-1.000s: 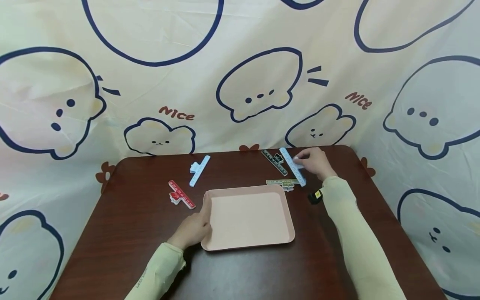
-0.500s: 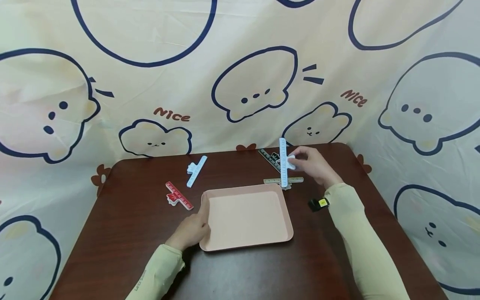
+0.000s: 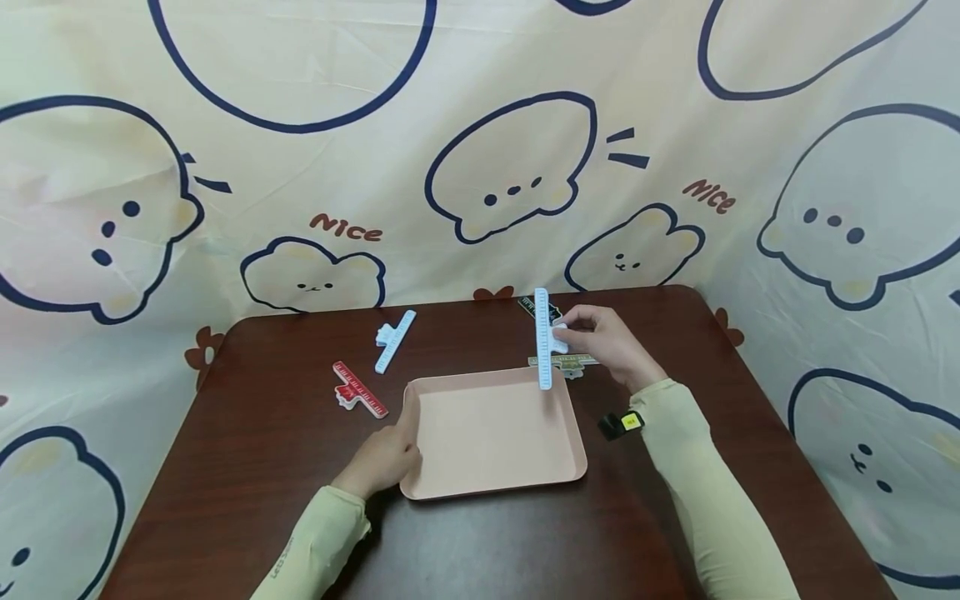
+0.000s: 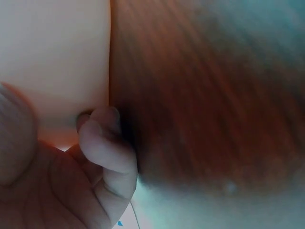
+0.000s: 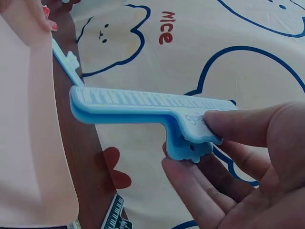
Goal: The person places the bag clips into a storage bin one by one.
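Observation:
Between thumb and fingers, my right hand point(image 3: 609, 343) pinches the handle of a light blue ruler-edged clip point(image 3: 543, 342). The clip stands near-upright in the head view, its lower end over the back right corner of a pale pink tray point(image 3: 487, 433). In the right wrist view the blue clip point(image 5: 143, 102) has its handles in my grasp and its long bar pointing at the tray. My left hand point(image 3: 381, 460) grips the tray's left edge, the thumb on the tray and fingers curled at its side. A green-gold clip point(image 3: 573, 363) and a black clip point(image 3: 529, 308) lie behind, partly hidden.
A red clip point(image 3: 360, 390) and another light blue clip point(image 3: 395, 342) lie on the brown table point(image 3: 277, 433), left of and behind the tray. A black device with a yellow label point(image 3: 621, 423) sits at the right wrist. A patterned cloth point(image 3: 405, 167) hangs behind the table.
My right hand has lifted the light blue clip off the table, turned it near-upright and brought it left to the tray's back right corner. My left hand stays on the tray.

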Available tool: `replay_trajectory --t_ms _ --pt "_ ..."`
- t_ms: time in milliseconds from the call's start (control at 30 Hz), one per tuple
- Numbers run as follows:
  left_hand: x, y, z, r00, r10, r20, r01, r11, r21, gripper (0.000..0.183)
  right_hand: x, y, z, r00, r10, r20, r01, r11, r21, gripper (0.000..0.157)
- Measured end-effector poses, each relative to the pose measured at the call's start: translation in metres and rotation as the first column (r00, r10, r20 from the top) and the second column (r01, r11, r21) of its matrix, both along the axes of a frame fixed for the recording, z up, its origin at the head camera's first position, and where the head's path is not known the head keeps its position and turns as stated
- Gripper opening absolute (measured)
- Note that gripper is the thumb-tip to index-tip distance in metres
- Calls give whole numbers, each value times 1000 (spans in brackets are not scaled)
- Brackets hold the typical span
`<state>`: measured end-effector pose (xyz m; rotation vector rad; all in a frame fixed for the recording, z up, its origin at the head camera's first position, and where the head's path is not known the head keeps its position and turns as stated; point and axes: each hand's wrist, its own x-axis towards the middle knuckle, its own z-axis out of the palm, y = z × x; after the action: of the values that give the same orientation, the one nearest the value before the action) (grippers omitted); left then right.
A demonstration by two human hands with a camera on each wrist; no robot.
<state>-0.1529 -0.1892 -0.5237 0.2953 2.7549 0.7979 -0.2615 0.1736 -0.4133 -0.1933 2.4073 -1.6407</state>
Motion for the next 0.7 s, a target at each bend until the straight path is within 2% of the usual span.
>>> replay_trajectory --t_ms 167,367,700 --pt "1 0 2 1000 -1 9 1 1000 8 96 2 -6 -2 1000 16 13 -16 1000 -17 21" --pt "2 1 6 1000 3 13 -3 1000 5 95 0 -15 -7 996 74 56 -71 996 -55 23" --pt "1 1 3 1000 6 6 -6 1000 -13 95 4 -38 -13 987 143 70 -137 987 -86 25"
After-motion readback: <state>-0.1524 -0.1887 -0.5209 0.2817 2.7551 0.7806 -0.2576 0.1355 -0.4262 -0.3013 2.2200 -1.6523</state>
